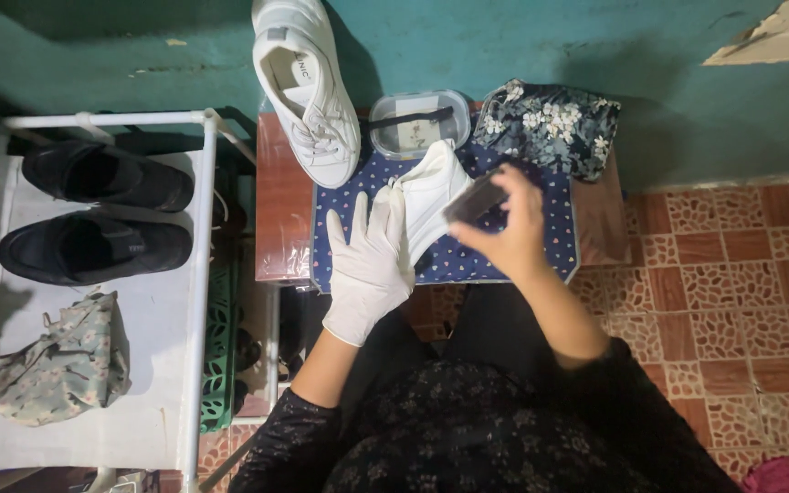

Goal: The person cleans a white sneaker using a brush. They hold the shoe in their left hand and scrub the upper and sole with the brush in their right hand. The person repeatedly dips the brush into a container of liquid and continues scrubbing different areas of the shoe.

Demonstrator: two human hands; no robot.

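Note:
My left hand (367, 265), in a white glove, holds a white sneaker (436, 194) from its side, sole toward me, over a blue dotted cloth (468, 256). My bare right hand (509, 228) grips a small dark brush (474, 199) against the sneaker's upper edge. The brush is blurred. A second white sneaker (308, 87) lies laces up at the far left of the small red table (280, 219).
A clear lidded container (417, 123) and a floral pouch (550, 123) sit at the table's back by the teal wall. On the left a white shoe rack (198, 274) carries two black shoes (93, 210) and a camouflage bag (61, 365). Patterned red tiles lie to the right.

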